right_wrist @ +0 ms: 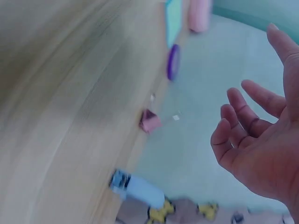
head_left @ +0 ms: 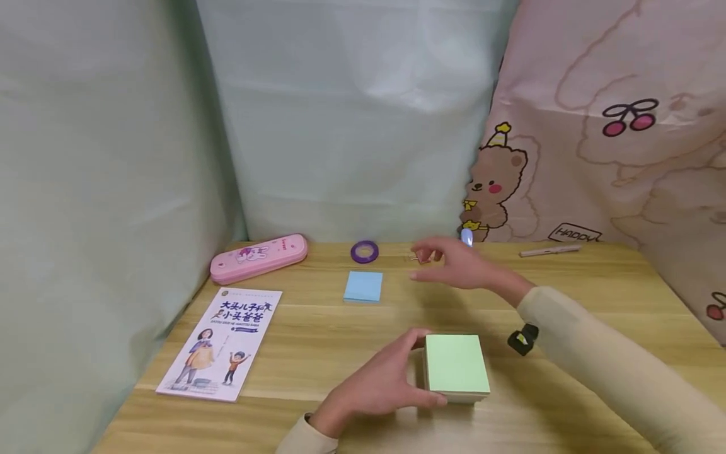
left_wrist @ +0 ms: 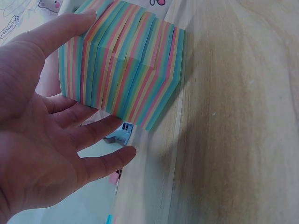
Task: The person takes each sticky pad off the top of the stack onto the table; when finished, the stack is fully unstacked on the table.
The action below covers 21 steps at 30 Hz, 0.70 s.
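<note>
My left hand (head_left: 416,372) grips a thick note block (head_left: 456,366) near the table's front edge, thumb on its far left corner and a finger round the near one. The block has a green top and striped multicolour sides (left_wrist: 124,70). My right hand (head_left: 424,265) hovers above the far part of the table with relaxed, spread fingers (right_wrist: 233,135) and holds nothing. It is nearest a small pink binder clip (right_wrist: 149,121). A purple tape roll (head_left: 364,251) and a blue sticky pad (head_left: 363,286) lie just left of it.
A pink pencil case (head_left: 259,257) and a picture book (head_left: 221,340) lie at the left of the wooden table (head_left: 317,340). A black binder clip (head_left: 523,339) sits under my right sleeve, and a pen (head_left: 549,250) lies at the back right. Curtains enclose the table behind and to the left.
</note>
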Tool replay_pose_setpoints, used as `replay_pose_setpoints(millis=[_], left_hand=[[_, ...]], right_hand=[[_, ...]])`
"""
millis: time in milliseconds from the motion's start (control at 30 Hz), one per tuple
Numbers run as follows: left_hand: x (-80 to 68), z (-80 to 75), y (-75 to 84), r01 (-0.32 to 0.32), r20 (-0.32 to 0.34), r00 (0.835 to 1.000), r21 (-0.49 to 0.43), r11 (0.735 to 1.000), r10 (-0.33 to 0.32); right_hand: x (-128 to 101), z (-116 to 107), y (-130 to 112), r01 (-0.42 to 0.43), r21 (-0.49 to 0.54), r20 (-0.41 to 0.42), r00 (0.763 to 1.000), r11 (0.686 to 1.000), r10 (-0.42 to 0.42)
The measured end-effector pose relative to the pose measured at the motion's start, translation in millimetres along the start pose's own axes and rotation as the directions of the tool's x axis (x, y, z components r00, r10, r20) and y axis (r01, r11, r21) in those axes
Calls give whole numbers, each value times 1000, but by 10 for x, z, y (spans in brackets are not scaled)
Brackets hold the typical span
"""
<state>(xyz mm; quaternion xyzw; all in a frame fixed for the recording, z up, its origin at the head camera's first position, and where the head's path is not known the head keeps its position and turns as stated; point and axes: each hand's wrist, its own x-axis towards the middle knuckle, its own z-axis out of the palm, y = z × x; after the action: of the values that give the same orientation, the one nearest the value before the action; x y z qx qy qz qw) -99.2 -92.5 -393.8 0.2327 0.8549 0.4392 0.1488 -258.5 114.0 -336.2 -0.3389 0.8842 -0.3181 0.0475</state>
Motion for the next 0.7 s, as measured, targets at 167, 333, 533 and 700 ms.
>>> replay_pose_setpoints(millis=[167,333,533,700], left_hand=[[11,-54,1,19,4,1000,-12,1000,-19],[19,-85,-5,32,4,999,-24,999,-32],[17,-60,-14,33,4,999,-28,999,-33],[32,2,-8,16,13,1000,-44,999,-16]], right_hand=[[-539,-195,-3,-22,49,-60,998,999,25],[-1047,-154,-15,-22,71,-93,995,997,28],[-1457,61,-75,22,100,-90,996,995,-13],[-1649,179,-151,-12,93,-65,998,996,18]])
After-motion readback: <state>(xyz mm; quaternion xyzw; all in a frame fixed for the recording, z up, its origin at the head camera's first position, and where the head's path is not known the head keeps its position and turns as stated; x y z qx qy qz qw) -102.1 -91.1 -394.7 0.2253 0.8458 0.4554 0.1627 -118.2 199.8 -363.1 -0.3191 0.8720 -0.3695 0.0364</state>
